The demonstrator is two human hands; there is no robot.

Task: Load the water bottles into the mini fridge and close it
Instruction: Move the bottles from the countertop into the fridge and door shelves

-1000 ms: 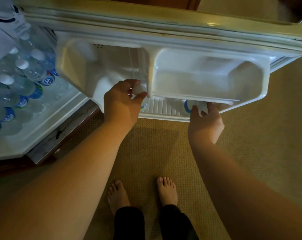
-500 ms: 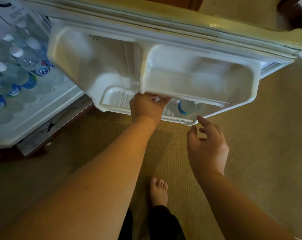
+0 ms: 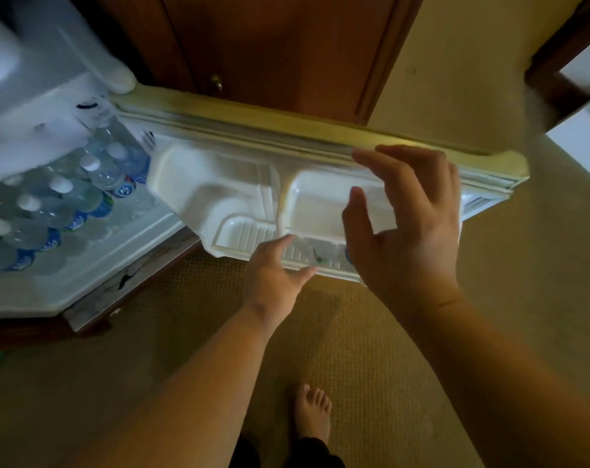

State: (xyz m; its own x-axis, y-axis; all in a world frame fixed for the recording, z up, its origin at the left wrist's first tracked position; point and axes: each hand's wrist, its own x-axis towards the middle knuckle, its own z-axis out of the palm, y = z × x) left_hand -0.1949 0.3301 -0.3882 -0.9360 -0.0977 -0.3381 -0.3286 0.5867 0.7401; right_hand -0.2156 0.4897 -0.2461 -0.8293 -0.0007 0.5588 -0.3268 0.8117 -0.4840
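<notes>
Left hand: fingers straight and loose, holding nothing; fingertips at the front lip of the door's lower shelf, thumb out to the side
Right hand: fingers spread and relaxed, holding nothing; raised in front of the door's upper bin, fingertips near the door's top edge; whether they touch it cannot be told
Fridge door: swung wide open, inner face toward the person; its yellowed top edge runs above both hands, its free end past the right hand
Lower shelf: ribbed white floor with a low front lip; bare stretch to the outer side of the left hand
Upper bin: white moulded pocket above the left hand, partly covered by the right hand
Bottle in door: clear plastic, lying on the lower shelf just beyond the left fingertips and under the right palm; a bit of blue label shows at the right hand's edge
Bottles in fridge: clear, white caps, blue labels, packed close in rows, well off to the outer side of the left hand
Fridge body: white, open front rim facing the carpet
Carpet: tan, open floor under both forearms
Foot: bare, below and between the arms
Wooden cabinet: dark brown, behind the door
</notes>
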